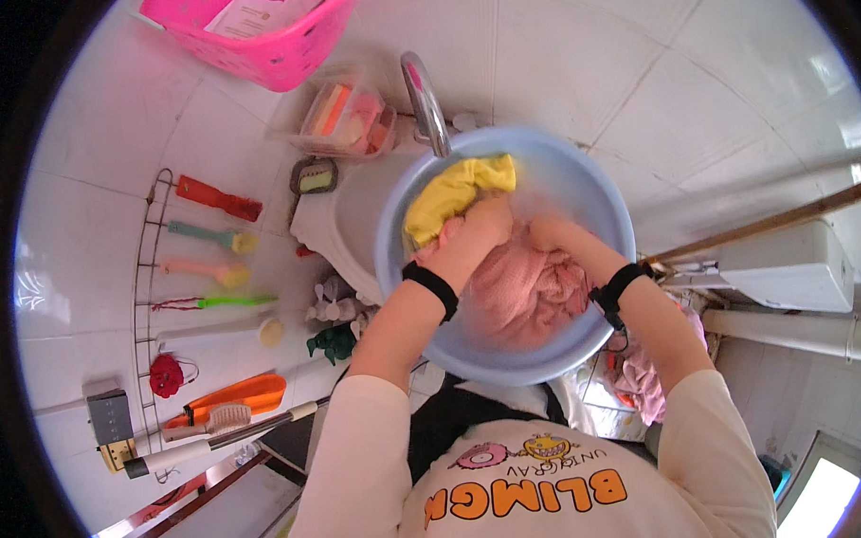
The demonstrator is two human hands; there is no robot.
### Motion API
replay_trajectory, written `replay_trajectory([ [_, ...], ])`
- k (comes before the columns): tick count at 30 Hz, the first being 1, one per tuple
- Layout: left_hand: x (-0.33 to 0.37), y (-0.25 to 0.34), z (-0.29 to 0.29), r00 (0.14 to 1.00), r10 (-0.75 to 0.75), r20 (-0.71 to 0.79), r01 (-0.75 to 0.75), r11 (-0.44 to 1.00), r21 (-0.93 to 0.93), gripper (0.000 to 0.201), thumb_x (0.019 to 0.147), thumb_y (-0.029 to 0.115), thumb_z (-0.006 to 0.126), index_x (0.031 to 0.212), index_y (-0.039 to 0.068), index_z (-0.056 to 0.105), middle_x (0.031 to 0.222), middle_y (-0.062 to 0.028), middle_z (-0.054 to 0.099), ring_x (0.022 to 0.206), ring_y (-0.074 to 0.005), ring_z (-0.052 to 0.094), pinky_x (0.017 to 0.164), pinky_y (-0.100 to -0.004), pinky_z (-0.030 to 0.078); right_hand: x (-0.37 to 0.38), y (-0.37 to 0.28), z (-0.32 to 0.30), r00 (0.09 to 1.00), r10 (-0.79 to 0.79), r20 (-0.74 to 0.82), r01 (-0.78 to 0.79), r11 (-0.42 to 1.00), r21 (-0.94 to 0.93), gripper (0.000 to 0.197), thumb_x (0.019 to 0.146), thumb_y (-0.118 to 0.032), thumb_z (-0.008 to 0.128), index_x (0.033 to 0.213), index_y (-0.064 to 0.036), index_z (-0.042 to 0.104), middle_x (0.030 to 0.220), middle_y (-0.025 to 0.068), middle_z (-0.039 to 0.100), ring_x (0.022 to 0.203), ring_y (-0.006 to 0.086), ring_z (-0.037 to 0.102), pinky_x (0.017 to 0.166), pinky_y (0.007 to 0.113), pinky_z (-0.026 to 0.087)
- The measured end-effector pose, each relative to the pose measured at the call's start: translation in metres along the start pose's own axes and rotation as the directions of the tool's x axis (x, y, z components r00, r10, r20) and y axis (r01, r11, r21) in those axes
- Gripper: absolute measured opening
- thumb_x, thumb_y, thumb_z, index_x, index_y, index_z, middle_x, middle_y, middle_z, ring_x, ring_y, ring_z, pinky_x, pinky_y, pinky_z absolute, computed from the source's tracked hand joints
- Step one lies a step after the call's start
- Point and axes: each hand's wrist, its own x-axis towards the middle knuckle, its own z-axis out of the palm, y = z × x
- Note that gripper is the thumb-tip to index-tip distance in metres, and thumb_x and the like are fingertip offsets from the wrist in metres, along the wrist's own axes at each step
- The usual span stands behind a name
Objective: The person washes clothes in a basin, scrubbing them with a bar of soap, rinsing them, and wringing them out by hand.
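A light blue basin (pixel 620 201) holds cloudy water, a soaked pink towel (pixel 526 289) and a yellow cloth (pixel 456 194). My left hand (pixel 490 221) is closed on the pink towel in the middle of the basin, right beside the yellow cloth. A few centimetres to its right, my right hand (pixel 549 233) is also closed on the pink towel, its fingers partly hidden by the fabric and water. The towel lies bunched between my forearms. Along the basin's far left rim lies the yellow cloth, untouched by my right hand. Each wrist wears a black band.
A chrome faucet (pixel 425 103) reaches over the basin's far rim. The basin rests over a white sink (pixel 339 220). Clear plastic box (pixel 349 120) and pink basket (pixel 271 47) stand behind. Brushes hang on a wire rack (pixel 144 279) at left; a wooden stick (pixel 780 219) slants at right.
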Motion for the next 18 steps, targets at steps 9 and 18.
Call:
replay_trajectory([
  [9,0.003,-0.009,0.001,0.987,0.158,-0.001,-0.158,0.987,-0.011,0.018,0.07,0.012,0.055,0.083,0.004,0.065,0.091,-0.0159,0.063,0.082,-0.0311,0.061,0.071,-0.0366,0.049,0.008,0.016,0.017,0.998,-0.008,-0.059,-0.008,0.966,-0.258,0.03,0.07,-0.026,0.057,0.088,-0.0037,0.065,0.086,0.0172,0.063,0.078,0.0347,0.059,0.071,0.041,0.046],
  [18,-0.099,-0.021,-0.136,0.999,0.047,0.015,0.022,-0.167,-0.986,0.024,0.081,0.019,0.05,0.1,0.007,0.059,0.098,-0.0092,0.062,0.089,-0.02,0.058,0.083,-0.0322,0.044,-0.048,0.05,-0.048,0.967,0.186,-0.172,0.12,0.26,0.958,0.034,0.085,-0.033,0.052,0.101,-0.0027,0.058,0.095,0.0076,0.061,0.08,0.015,0.057,0.065,0.03,0.047],
])
